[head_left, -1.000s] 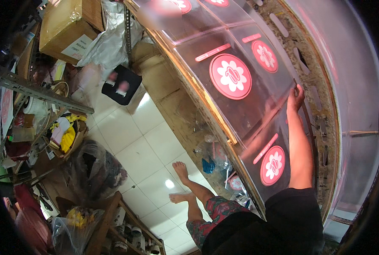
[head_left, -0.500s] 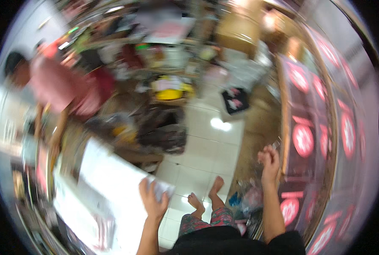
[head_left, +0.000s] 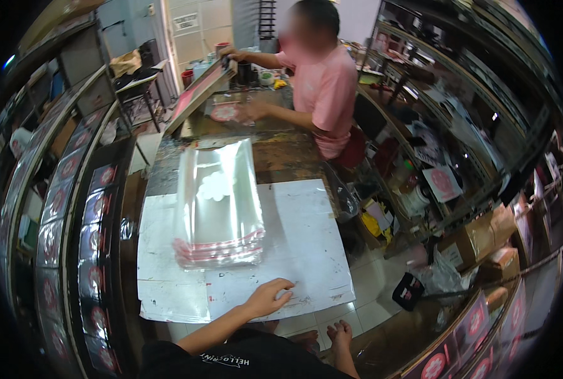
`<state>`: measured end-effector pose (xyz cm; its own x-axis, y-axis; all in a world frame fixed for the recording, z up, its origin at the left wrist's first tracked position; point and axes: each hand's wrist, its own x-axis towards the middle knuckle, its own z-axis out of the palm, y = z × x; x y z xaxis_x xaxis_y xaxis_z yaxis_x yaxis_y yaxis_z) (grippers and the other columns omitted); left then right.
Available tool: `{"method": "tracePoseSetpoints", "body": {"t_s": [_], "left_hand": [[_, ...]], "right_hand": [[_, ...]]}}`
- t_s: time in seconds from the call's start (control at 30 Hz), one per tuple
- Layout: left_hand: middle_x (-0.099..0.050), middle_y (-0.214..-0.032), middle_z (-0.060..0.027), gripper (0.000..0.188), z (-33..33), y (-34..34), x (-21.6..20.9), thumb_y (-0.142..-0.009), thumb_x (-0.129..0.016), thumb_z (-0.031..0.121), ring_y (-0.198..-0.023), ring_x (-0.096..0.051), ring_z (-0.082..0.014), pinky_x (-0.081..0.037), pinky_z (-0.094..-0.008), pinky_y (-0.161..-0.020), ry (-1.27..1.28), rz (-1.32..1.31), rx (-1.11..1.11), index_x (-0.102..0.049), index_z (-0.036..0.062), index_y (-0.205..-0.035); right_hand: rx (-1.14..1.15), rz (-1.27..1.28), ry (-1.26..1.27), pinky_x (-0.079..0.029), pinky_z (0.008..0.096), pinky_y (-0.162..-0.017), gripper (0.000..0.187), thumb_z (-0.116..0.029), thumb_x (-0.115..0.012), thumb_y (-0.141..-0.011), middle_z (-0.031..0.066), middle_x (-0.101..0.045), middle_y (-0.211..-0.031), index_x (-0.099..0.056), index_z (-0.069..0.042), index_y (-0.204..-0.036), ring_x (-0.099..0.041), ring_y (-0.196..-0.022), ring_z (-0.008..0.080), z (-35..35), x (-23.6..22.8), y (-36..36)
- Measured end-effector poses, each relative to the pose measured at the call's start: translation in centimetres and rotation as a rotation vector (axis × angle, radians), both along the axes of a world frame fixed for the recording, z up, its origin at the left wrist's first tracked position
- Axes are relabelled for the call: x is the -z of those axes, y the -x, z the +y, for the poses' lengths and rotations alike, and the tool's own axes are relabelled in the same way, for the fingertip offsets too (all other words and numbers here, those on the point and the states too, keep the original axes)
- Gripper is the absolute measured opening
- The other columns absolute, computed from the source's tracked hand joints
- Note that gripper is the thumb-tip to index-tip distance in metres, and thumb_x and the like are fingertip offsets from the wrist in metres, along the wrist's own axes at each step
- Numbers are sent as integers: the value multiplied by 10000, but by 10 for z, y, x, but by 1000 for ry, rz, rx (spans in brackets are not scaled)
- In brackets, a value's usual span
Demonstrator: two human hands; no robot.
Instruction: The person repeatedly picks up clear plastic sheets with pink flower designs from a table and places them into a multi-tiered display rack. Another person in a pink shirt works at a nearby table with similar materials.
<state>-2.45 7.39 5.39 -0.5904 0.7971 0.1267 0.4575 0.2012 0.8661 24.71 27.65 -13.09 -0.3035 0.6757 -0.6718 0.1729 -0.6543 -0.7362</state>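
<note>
My left hand rests near the front edge of a white board, its fingers loosely bent and slightly apart, with nothing seen in them. Off the board to the right, low in the picture, my right hand hangs with its fingers loosely curled and apart; no held thing shows. A stack of clear plastic bags lies on the board, its pinkish-red strips toward me. Beyond it, a co-worker in a pink shirt sits at the table, one hand on a raised printing screen frame, the other beside a printed clear sheet.
Racks of dark sheets with pinkish-red round prints stand close on my left. More printed sheets lie at the lower right. Shelving, a cardboard box and a black printed item on the floor are farther right.
My view has swung left to face the table, bag stack and co-worker squarely. My left hand stays by the white board. My right hand now sits at the lower edge, away from the printed sheets.
</note>
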Motion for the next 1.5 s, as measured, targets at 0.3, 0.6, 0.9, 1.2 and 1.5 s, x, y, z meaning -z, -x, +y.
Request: {"method": "tracePoseSetpoints", "body": {"t_s": [0.3, 0.6, 0.9, 1.2, 1.5], "left_hand": [[-683, -1034, -139, 255, -76, 21, -33, -940, -626, 180, -906, -670, -285, -525, -355, -725, -127, 47, -363, -661, 14, -1130], [-625, -1144, -174, 317, -72, 73, -70, -873, -678, 114, -1019, -630, -319, -504, -387, -894, -201, 232, -541, -618, -16, -1156], [-317, -1519, -254, 815, -45, 201, -88, -798, -753, 240, -1431, -289, -420, -184, -628, -1171, 270, 1130, -812, -370, 29, -1486], [-623, -942, -83, 165, -15, 197, -71, -877, -633, 160, -926, -590, -262, -427, -465, -949, 291, 1255, -392, -676, 40, -981], [-588, -928, -88, 317, 103, 22, -85, -912, -601, 172, -872, -586, -247, -428, -400, -729, 273, 1035, 130, -638, -10, -1168]], "right_hand": [[-293, -360, 41, -569, 417, -603, 389, -93, -578, -907, 163, -615, -1022, -508, -31, -1284, -703, -825, 379, 15, 74, -69], [-446, -301, -69, -562, 361, -590, 374, -113, -599, -921, 162, -631, -1048, -537, 2, -1271, -722, -807, 296, 20, 59, -40], [-379, -341, 0, -563, 365, -611, 341, -119, -593, -938, 171, -632, -1047, -552, 11, -1251, -720, -799, 292, -2, 64, -63], [-372, -249, -130, -582, 370, -679, 326, -172, -574, -984, 153, -632, -1065, -549, 22, -1245, -703, -880, 294, -19, 103, -80], [-405, 516, -212, -474, 398, -1023, 450, -179, -588, -1004, 117, -524, -1392, -471, -41, -1416, -558, -1264, 279, -15, -168, 19]]}}
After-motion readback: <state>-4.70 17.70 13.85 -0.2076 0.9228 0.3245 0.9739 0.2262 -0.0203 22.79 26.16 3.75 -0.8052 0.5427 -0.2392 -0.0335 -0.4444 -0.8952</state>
